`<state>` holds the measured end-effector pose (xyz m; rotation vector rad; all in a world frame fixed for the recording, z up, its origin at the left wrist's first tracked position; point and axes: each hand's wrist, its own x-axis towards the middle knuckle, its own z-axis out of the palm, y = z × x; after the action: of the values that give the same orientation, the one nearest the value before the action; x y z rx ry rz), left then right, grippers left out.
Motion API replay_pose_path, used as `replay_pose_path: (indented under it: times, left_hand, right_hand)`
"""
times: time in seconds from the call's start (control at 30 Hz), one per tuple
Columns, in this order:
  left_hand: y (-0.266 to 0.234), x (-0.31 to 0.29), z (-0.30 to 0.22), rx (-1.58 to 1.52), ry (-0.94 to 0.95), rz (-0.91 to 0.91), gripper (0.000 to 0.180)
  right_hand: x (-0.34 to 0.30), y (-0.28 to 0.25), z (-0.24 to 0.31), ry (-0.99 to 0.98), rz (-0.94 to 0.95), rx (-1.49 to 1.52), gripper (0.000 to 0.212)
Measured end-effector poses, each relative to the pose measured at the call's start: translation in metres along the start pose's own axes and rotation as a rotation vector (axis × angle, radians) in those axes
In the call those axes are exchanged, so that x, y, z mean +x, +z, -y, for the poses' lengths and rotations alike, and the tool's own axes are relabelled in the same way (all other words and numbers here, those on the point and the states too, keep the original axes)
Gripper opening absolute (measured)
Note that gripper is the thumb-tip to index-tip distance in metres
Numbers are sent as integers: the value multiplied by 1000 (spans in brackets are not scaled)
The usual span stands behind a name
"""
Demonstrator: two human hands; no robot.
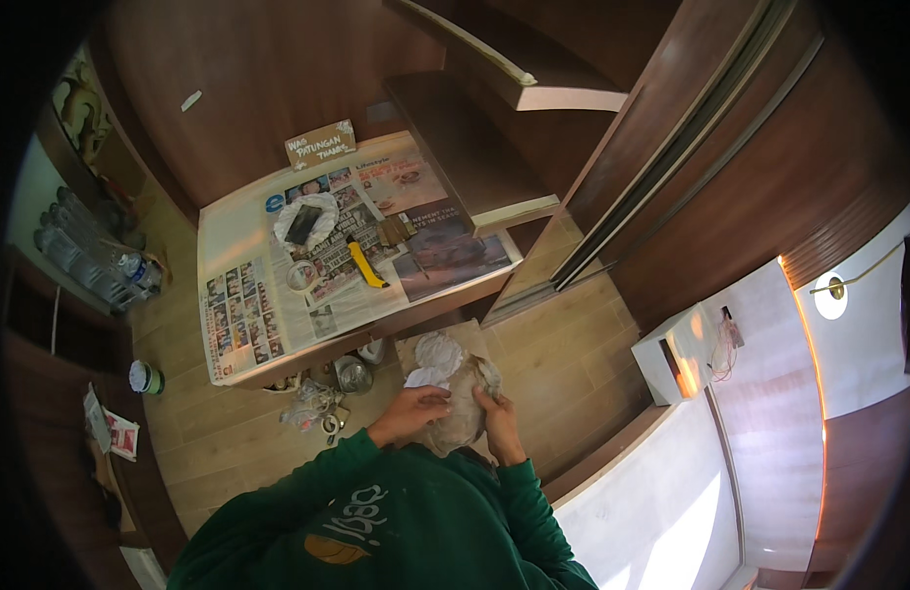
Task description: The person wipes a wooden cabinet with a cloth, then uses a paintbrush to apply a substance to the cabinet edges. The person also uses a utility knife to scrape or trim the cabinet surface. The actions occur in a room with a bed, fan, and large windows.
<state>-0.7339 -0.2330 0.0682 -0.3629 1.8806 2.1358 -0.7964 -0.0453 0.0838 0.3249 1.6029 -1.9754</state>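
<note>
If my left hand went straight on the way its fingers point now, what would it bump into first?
Your left hand would likely meet the crumpled beige cloth first; it seems right at the edge, though depth is hard to judge. Beyond is your right hand.

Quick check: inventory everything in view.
newspaper pages: several, multicoloured, on brown platform
cardboard sign: one, brown, platform's back
block: one, black, on white wrapping
cutter: one, yellow, on newspaper
roll: one, pale, left of cutter
flat item: count unclear, brown, right of cutter
jar: one, clear, floor by platform
tub: one, green, floor left
bottles: several, clear, far left
crumpled piece: one or two, white, lower centre
cloth: one, beige, lower centre
left hand: one, bare, at crumpled piece
right hand: one, bare, on cloth
</note>
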Motion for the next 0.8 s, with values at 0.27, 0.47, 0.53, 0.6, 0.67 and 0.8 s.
replay_pose_path:
  times: [0.27, 0.47, 0.53, 0.6, 0.67, 0.8]
  left_hand:
    - [45, 14, 3, 6, 22, -331, 30]
    - [7, 18, 8, -380, -110, -466, 29]
    - [-4, 20, 10, -545, -118, -456, 30]
    - [-6, 16, 11, -737, -72, -406, 30]
    - [-5, 10, 8, -742, -2, -485, 29]
    - [-7, -6, -8, -439, 49, -763, 26]
  right_hand:
    - [31, -34, 8, -64, 194, -295, 39]
    - [46, -17, 9, -263, 264, -410, 33]
    - [46, -3, 7, -397, 302, -523, 38]
    - [44, 10, 7, -492, 483, -628, 39]
    - [44, 18, 12, -536, 602, -713, 38]
    - [53, 37, 22, -443, 523, -545, 37]
